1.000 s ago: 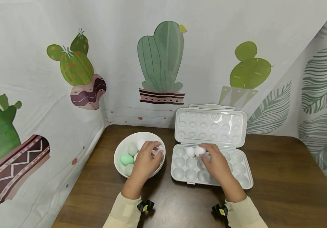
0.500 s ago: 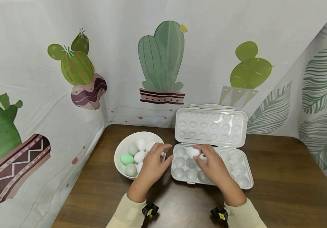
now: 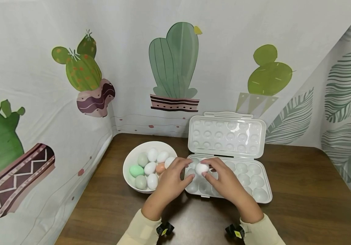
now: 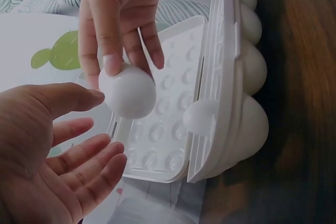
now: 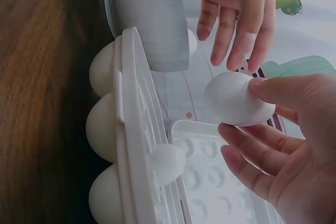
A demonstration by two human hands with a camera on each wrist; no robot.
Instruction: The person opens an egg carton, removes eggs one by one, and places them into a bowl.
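My right hand [image 3: 224, 175] pinches a white egg [image 3: 202, 168] between thumb and fingers above the left part of the egg carton [image 3: 257, 181]. Facing it, my left hand [image 3: 172, 180] has its fingers spread and holds nothing; the thumb tip comes close to the egg in the left wrist view, and contact cannot be made out. A second white egg [image 4: 200, 117] sits in the carton's back row, mostly hidden behind the held egg in the head view. The carton's clear lid [image 3: 227, 134] stands raised at the back.
Left of the carton is a white bowl [image 3: 129, 158] with several eggs: white, pale green, a bright green egg [image 3: 136, 170] and an orange-brown egg [image 3: 160, 168]. Both stand on a brown wooden table [image 3: 298, 190]. A cactus-print cloth [image 3: 224, 68] hangs behind.
My left hand has moved right, from over the bowl to beside the carton. The right hand has carried its egg left and slightly toward me.
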